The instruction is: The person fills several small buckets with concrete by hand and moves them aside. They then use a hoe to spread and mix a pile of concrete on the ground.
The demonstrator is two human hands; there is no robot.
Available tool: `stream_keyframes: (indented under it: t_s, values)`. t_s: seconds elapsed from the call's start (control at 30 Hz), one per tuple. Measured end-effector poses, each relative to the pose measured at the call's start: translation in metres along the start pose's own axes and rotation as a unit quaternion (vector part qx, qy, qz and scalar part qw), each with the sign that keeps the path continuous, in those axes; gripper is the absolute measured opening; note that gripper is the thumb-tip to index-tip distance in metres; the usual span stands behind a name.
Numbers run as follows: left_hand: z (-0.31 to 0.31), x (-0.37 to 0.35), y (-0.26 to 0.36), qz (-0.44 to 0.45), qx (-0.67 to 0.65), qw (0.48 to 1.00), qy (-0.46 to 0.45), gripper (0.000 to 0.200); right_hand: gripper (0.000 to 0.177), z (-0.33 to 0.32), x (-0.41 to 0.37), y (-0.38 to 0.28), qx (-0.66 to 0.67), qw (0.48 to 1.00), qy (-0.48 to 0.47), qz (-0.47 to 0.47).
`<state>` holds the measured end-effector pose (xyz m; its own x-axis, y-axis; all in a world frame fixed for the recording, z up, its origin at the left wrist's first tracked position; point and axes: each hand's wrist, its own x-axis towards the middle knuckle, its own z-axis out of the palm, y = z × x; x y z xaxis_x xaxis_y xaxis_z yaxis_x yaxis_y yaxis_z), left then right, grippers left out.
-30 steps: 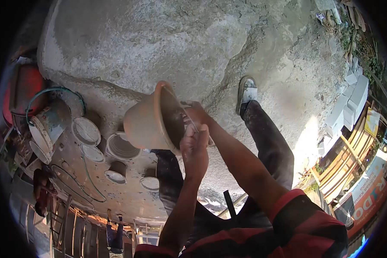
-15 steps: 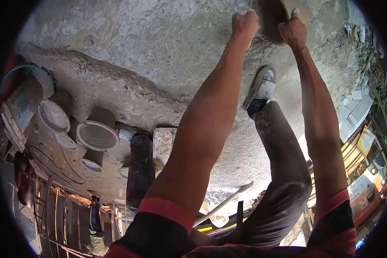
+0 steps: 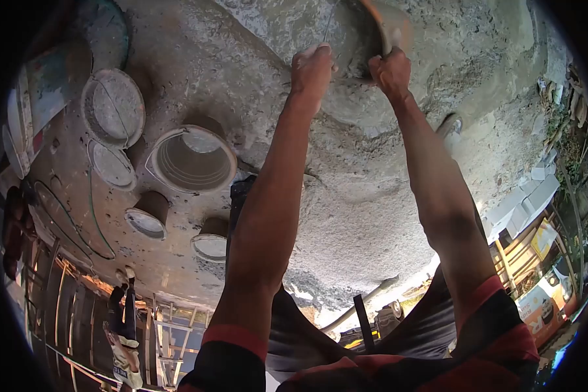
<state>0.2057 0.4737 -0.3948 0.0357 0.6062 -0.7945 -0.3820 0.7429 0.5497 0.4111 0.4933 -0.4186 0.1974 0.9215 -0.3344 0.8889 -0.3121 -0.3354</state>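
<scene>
A bucket (image 3: 398, 23) is tipped on its side over wet grey cement (image 3: 353, 108) at the top of the view, its mouth facing left. My right hand (image 3: 392, 70) is closed on the bucket's edge, thumb on the outside. My left hand (image 3: 311, 75) is closed around the bucket's thin wire handle (image 3: 330, 25), to the left of the mouth. Both arms reach straight out. The upper part of the bucket is cut off by the frame, and its inside is dark.
Several cement-stained buckets (image 3: 225, 166) stand on the ground to the left, near a large tilted container (image 3: 59, 75) and a hose (image 3: 78, 228). Two other people (image 3: 124, 353) (image 3: 16, 228) are at lower left, by wooden poles. Pale blocks (image 3: 526, 202) lie at right.
My hands and the bucket have shifted left in view, with more of the bucket's mouth over the cement. The standing buckets appear larger and nearer. Both hands keep their hold.
</scene>
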Motion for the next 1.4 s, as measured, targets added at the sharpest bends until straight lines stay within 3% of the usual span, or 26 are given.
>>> stream_keyframes:
  t_s: [0.1,0.3,0.5,0.57,0.67,0.87,1.03,1.1,1.17,1.2,1.27,1.37,1.4]
  values:
    - [-0.008,-0.029,0.006,-0.006,-0.031,0.998,0.046,0.02,0.082,0.006,-0.007,-0.02,0.016,1.0,-0.004,-0.023]
    - [-0.013,-0.074,0.016,0.009,-0.059,0.995,0.081,0.02,0.082,-0.009,-0.006,-0.039,0.056,0.989,-0.122,-0.056]
    - [0.081,-0.102,0.072,0.005,-0.017,0.989,0.15,0.02,0.054,-0.052,0.032,-0.005,0.29,0.894,-0.312,0.135]
    - [0.104,-0.113,0.094,0.026,0.06,0.985,0.159,0.022,0.044,-0.053,0.033,0.014,0.344,0.86,-0.35,0.14]
    - [0.101,-0.156,0.13,-0.005,0.037,0.981,0.191,0.026,0.037,-0.074,0.017,0.0,0.386,0.842,-0.351,0.133]
    - [-0.002,-0.3,0.139,0.003,-0.033,0.976,0.216,0.028,0.035,-0.121,-0.096,-0.098,0.316,0.858,-0.394,0.091]
    - [-0.092,-0.433,0.143,0.013,-0.083,0.955,0.286,0.03,0.037,-0.121,-0.216,-0.206,0.282,0.821,-0.489,0.084]
    - [-0.131,-0.472,0.136,0.006,-0.074,0.945,0.32,0.029,0.044,-0.102,-0.265,-0.235,0.258,0.805,-0.532,0.053]
    - [-0.171,-0.501,0.121,-0.009,-0.051,0.936,0.348,0.028,0.073,-0.085,-0.304,-0.262,0.234,0.774,-0.588,-0.015]
    - [-0.193,-0.508,0.105,-0.013,-0.037,0.929,0.367,0.025,0.074,-0.081,-0.322,-0.272,0.235,0.772,-0.59,0.007]
    - [-0.244,-0.51,0.073,-0.015,-0.004,0.926,0.377,0.028,0.076,-0.073,-0.354,-0.282,0.234,0.769,-0.593,0.057]
    - [-0.316,-0.484,0.013,-0.016,-0.047,0.901,0.43,0.025,0.069,-0.015,-0.373,-0.22,0.103,0.821,-0.561,-0.024]
    - [-0.35,-0.471,-0.033,0.079,-0.056,0.906,0.413,0.022,0.066,-0.007,-0.375,-0.201,0.066,0.832,-0.55,-0.031]
